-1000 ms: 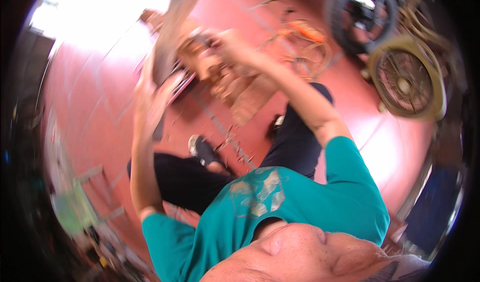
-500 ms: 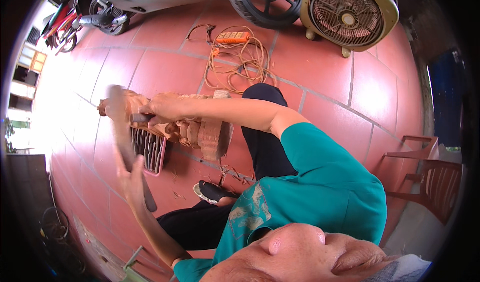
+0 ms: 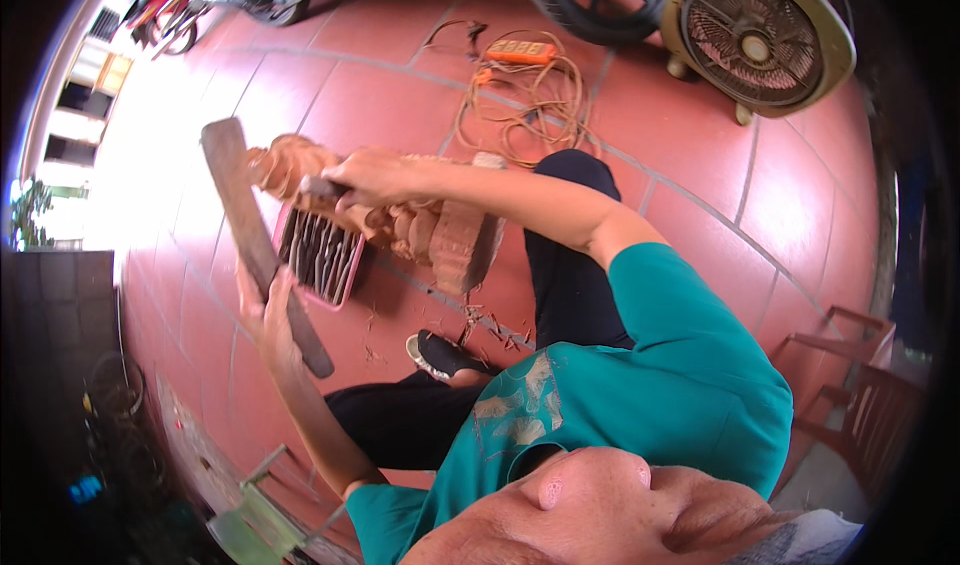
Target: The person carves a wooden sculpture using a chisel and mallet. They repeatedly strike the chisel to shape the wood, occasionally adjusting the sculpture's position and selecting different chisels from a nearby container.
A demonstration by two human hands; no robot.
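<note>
My left hand [image 3: 268,303] is wrapped around a long flat wooden bar [image 3: 238,195], which slants up and away to the left. My right hand [image 3: 372,177] grips the dark handle of a chisel-like tool [image 3: 322,189]; its tip cannot be made out. That hand lies over a reddish-brown wood carving [image 3: 465,245] with rounded, detailed shapes and a blocky base, resting on its side. The far end of the bar is close to the tool's handle, apart from it. Beside the carving sits a pink-rimmed tray [image 3: 343,303] holding several dark carving tools [image 3: 315,250].
Wood chips [image 3: 490,330] are scattered near my shoe [image 3: 440,355]. Beyond the carving lie an orange power strip [image 3: 522,53] and its coiled cord [image 3: 530,115]. A box fan [image 3: 755,47] and a motorbike wheel [image 3: 600,0] stand farther off. Brown plastic chairs [image 3: 860,425] are at right, a green stool [image 3: 255,530] at lower left.
The whole view has shifted, so the scene sits farther right and higher. The bar, blurred before, shows clearly and leans more to the left. Both hands keep their holds.
</note>
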